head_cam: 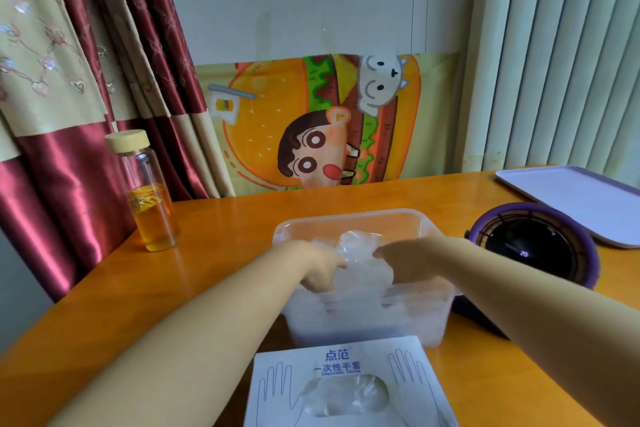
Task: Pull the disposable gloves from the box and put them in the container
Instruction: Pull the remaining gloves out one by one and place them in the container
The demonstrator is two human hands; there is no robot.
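Note:
A clear plastic container [349, 220] stands at the table's centre with crumpled transparent disposable gloves [360, 253] inside. My left hand [320, 269] and my right hand [407, 262] both reach down into the container, fingers curled into the glove plastic from either side. The fingertips are hidden by the film and the container wall. A white glove box [343, 357] with blue lettering lies in front of the container, near me. More gloves [346, 395] show through its oval opening.
A glass bottle [147, 194] of amber liquid with a cream lid stands at the left. A round black and purple device [533, 246] sits right of the container, a lavender tray [581, 198] behind it. Red curtains hang at the left.

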